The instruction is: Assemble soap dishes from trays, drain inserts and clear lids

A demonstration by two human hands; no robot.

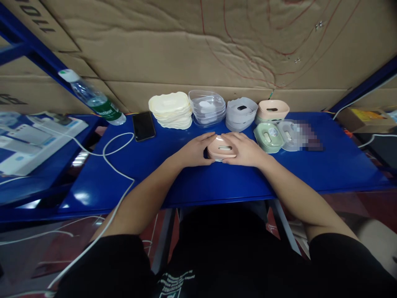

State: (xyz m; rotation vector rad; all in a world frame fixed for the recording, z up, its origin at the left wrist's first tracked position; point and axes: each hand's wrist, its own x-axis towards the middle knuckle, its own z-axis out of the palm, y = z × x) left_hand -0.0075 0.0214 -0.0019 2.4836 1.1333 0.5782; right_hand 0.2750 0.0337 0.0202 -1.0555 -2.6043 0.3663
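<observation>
A small pink plastic box [219, 150], rounded and with an oval slot in its top, sits between my hands over the front half of the blue table. My left hand [198, 150] grips its left side, fingers curled over the far edge and thumb at the near edge. From the right, my right hand [243, 150] clasps it in the same way. A pale layer shows under the pink part. Just right of my hands are a closed green box [269, 137] with a round sticker and a greyish box [289, 135] of the same shape.
Along the back stand stacks of cream wavy-edged trays [172, 111], clear plastic trays [207, 109], grey slotted pieces [241, 115] and pink slotted pieces [273, 109]. A phone [144, 126], a water bottle [99, 103] and a white cable [119, 165] are on the left. Cardboard [173, 54] walls the back.
</observation>
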